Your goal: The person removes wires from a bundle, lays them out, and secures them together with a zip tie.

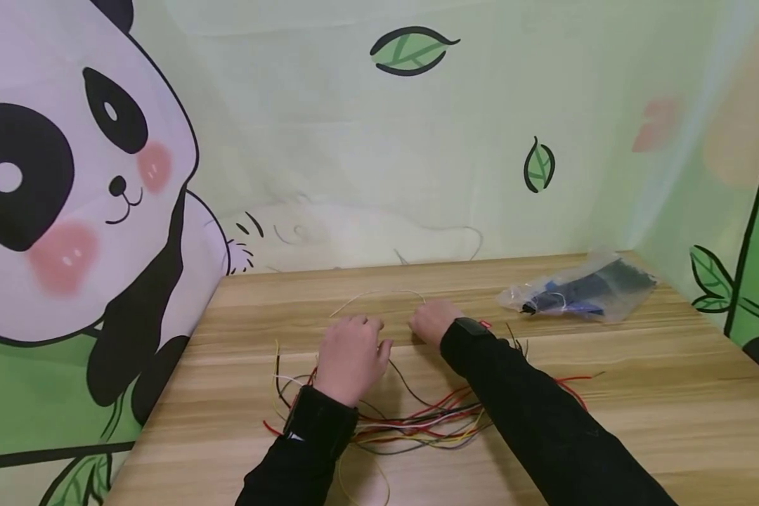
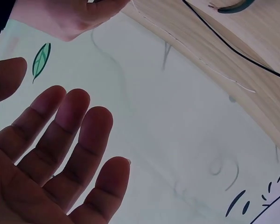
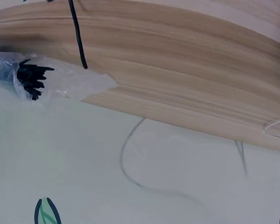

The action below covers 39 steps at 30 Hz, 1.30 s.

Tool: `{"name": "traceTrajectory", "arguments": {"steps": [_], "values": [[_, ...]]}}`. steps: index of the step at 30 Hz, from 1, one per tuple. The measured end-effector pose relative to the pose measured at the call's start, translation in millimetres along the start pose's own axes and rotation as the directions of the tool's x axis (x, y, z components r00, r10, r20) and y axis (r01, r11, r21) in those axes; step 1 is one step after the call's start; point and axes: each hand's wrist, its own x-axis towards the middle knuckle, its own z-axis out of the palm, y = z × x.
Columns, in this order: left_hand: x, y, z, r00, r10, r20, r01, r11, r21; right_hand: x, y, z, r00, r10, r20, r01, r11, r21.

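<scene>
A thin white wire (image 1: 379, 292) arcs across the back of the wooden table. My right hand (image 1: 435, 322) pinches it at its right end; the fingertips are hidden from the head view. In the left wrist view the same wire (image 2: 191, 58) runs from those fingers toward the table's edge. My left hand (image 1: 354, 351) is raised over the wires with relaxed fingers (image 2: 95, 133) and an empty palm. Below both hands lies a loose bundle of red, black, yellow and white wires (image 1: 417, 425), partly covered by my left hand and right forearm.
A clear plastic bag (image 1: 620, 288) with dark bundled strands inside lies at the back right of the table (image 1: 670, 393). Loose wire ends stick out at the right, among them a red one (image 1: 572, 379). Behind the table stands a printed panda backdrop (image 1: 329, 140).
</scene>
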Motion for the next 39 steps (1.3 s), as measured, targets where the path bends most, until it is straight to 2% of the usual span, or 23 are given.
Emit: {"name": "traceTrajectory", "arguments": {"steps": [7, 11, 14, 17, 20, 21, 22, 23, 25, 28, 31, 33, 36, 38, 39], "values": [[-0.6, 5.6, 5.2, 0.999, -0.004, 0.038, 0.005, 1.000, -0.020, -10.0, 2.9, 10.6, 1.000, 0.001, 0.009, -0.002, 0.998, 0.069], [-0.8, 8.2, 6.5, 0.997, -0.012, 0.070, 0.016, 0.998, -0.054, -15.6, 3.8, 13.7, 0.999, -0.015, -0.040, 0.019, 0.995, 0.102], [-1.3, 9.1, 7.6, 0.993, -0.028, 0.111, 0.041, 0.992, -0.118, -22.3, 2.7, 6.6, 0.997, -0.027, -0.077, 0.039, 0.987, 0.155], [-1.9, 9.9, 9.3, 0.984, -0.055, 0.167, 0.088, 0.977, -0.193, -33.6, 2.2, -6.6, 0.990, -0.010, -0.140, 0.046, 0.964, 0.260], [-1.5, 11.5, 10.4, 0.976, -0.072, 0.205, 0.120, 0.965, -0.233, -46.8, 3.6, -17.1, 0.971, 0.060, -0.233, 0.043, 0.909, 0.415], [-1.0, 12.3, 10.6, 0.974, -0.072, 0.215, 0.125, 0.962, -0.244, -51.9, 4.1, -21.4, 0.961, 0.104, -0.255, 0.035, 0.872, 0.487], [-0.5, 13.0, 10.8, 0.973, -0.067, 0.223, 0.125, 0.959, -0.255, -57.0, 4.6, -25.8, 0.952, 0.152, -0.266, 0.027, 0.823, 0.567], [0.0, 13.7, 11.1, 0.971, -0.060, 0.231, 0.124, 0.954, -0.273, -61.8, 4.7, -30.3, 0.944, 0.203, -0.261, 0.017, 0.757, 0.653], [0.8, 15.1, 11.7, 0.970, -0.031, 0.243, 0.109, 0.942, -0.316, -71.4, 4.3, -40.6, 0.923, 0.311, -0.226, -0.001, 0.590, 0.808], [1.7, 17.2, 12.3, 0.963, 0.029, 0.267, 0.087, 0.907, -0.412, -83.9, 2.3, -55.9, 0.891, 0.428, -0.148, 0.003, 0.322, 0.947], [3.2, 19.1, 12.3, 0.955, 0.091, 0.282, 0.074, 0.848, -0.525, -92.7, -0.4, -67.6, 0.872, 0.479, -0.096, 0.050, 0.107, 0.993], [4.4, 20.4, 11.0, 0.953, 0.121, 0.279, 0.075, 0.796, -0.601, -97.1, -1.4, -72.7, 0.871, 0.487, -0.067, 0.093, -0.031, 0.995], [5.1, 21.9, 7.9, 0.956, 0.149, 0.251, 0.064, 0.732, -0.678, -102.6, -1.6, -78.7, 0.877, 0.480, -0.016, 0.129, -0.203, 0.971], [5.9, 22.7, 6.2, 0.959, 0.161, 0.232, 0.051, 0.710, -0.702, -106.8, 0.6, -80.4, 0.880, 0.474, 0.018, 0.144, -0.303, 0.942], [6.1, 22.9, 5.3, 0.959, 0.164, 0.231, 0.049, 0.708, -0.704, -109.1, 1.9, -81.2, 0.879, 0.475, 0.034, 0.153, -0.349, 0.925]]}}
